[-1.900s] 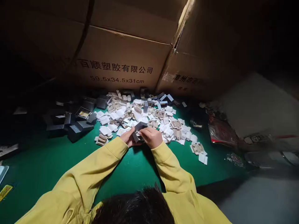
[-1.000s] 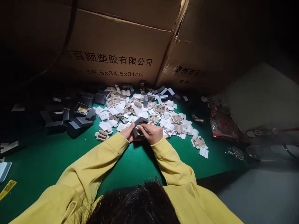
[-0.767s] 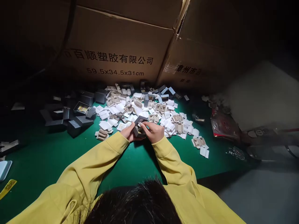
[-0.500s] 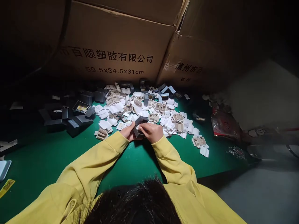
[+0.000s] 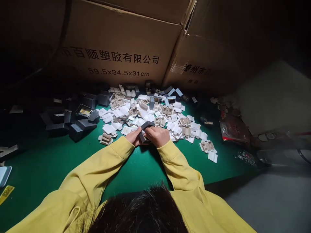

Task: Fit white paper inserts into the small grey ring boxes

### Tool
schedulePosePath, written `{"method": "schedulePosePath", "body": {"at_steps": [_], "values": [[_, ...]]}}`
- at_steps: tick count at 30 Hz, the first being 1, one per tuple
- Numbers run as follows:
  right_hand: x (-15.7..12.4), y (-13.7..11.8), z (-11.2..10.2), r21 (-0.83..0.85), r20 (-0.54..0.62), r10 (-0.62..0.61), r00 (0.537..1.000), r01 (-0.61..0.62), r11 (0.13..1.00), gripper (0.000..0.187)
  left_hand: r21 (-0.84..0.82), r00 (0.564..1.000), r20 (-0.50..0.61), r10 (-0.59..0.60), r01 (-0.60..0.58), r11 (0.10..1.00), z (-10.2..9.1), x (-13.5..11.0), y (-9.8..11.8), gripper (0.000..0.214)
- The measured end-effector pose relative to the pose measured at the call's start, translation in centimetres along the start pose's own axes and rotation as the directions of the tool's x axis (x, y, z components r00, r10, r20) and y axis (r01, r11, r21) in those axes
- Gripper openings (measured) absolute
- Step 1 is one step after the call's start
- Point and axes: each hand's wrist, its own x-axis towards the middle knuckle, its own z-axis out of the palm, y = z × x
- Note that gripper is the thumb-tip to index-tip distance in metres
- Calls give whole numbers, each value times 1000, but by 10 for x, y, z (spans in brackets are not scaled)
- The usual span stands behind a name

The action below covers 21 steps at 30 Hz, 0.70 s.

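Between my two hands, just in front of the paper pile, is a small black box (image 5: 147,124) with its lid tipped open. My left hand (image 5: 134,136) is closed round the box's left side, thumb on its edge. On the other side my right hand (image 5: 158,136) has its fingers bent down into the box; whatever they touch inside is hidden. Folded white paper pieces (image 5: 116,114) and brown-grey folded card inserts (image 5: 167,111) lie heaped right behind the hands.
Several black boxes (image 5: 82,124) stand in a group at the left, some open. Large cardboard cartons (image 5: 121,38) wall off the back. To the right lies a red packet (image 5: 234,127). A yellow strip (image 5: 6,194) and a pale flat object (image 5: 5,175) are at the green table's left edge.
My right hand's fingers have pushed deeper into the black box, and the pale bit that showed at their tips is no longer visible. My left hand stays in place.
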Motion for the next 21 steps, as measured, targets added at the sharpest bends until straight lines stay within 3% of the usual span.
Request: {"method": "schedulePosePath", "body": {"at_steps": [3,6,10,13,15,17,19,21], "values": [[0,0,1,-9,2,7,1000,-7,1000,43,38,999,-31,-8,9,999,3,-2,1,41],[0,-2,4,-29,2,10,1000,-10,1000,44,39,1000,4,11,-11,999,0,-2,-1,39],[3,-4,8,-24,0,-7,1000,7,1000,41,-10,989,105,103,-103,995,-9,6,-7,34],[7,-2,10,44,1,1,1000,-1,999,34,-68,977,121,174,-166,984,-12,9,-8,34],[9,0,12,144,-75,-13,997,24,989,31,-114,973,106,204,-192,975,-12,6,-4,35],[8,2,16,256,-229,-4,974,64,965,34,-164,973,125,193,-172,971,-11,2,3,39],[6,5,22,340,-368,94,925,40,939,39,-217,970,176,170,-130,967,-12,-3,12,45],[6,10,30,398,-417,271,868,-93,913,40,-280,965,195,177,-118,953,-14,-7,21,52]]}}
